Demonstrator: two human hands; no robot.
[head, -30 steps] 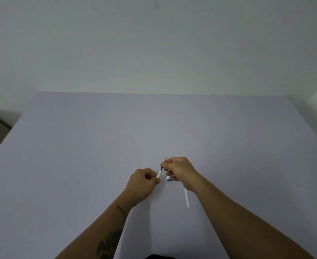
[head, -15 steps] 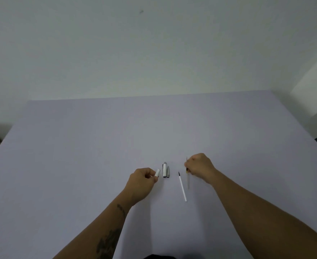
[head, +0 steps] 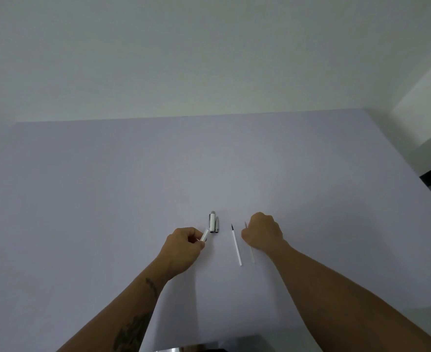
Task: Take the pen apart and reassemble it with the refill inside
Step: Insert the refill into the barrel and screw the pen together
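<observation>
My left hand is closed around a white pen barrel, whose open end sticks out toward the upper right. Just beyond it the white cap with a silver clip lies on the table. A thin white refill with a dark tip lies free between my hands, pointing away from me. My right hand is fisted around a second thin, pale refill; its tip shows above the fist and its tail below, low over the table.
Everything rests on a wide pale lavender table that runs to a plain white wall. The table's right edge drops off beside a dark patch of floor.
My hands have drawn apart. The cap now lies on the table, and my right hand has moved right with the thin refill. The camera has tilted slightly.
</observation>
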